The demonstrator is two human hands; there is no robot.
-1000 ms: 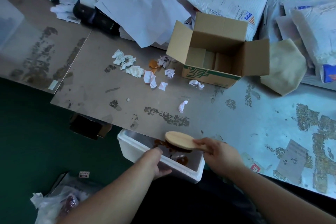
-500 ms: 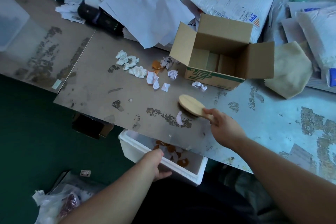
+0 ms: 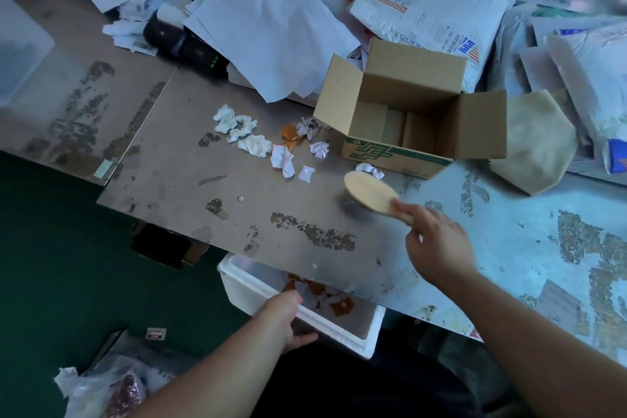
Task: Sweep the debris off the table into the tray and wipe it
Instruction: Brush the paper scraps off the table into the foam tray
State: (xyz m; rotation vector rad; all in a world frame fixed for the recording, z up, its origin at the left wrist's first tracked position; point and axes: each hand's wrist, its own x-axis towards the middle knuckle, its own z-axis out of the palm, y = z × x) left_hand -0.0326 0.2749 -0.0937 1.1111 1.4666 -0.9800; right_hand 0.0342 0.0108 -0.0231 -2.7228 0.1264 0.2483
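While the left hand [image 3: 286, 319] grips a white foam tray [image 3: 244, 285] below the table's [image 3: 190, 180] near edge, the right hand [image 3: 437, 244] holds a wooden brush [image 3: 371, 192] over the table.
Right fingers curl round the brush handle; left fingers hook over the tray's near rim. The brush head is just beside a crumpled scrap [image 3: 369, 169] in front of an open cardboard box [image 3: 400, 71]. White and orange paper scraps [image 3: 254, 144] lie mid-table, others in the tray.

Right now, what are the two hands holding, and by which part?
The right hand grips the wooden brush by its handle end. The left hand holds the white foam tray by its near wall.
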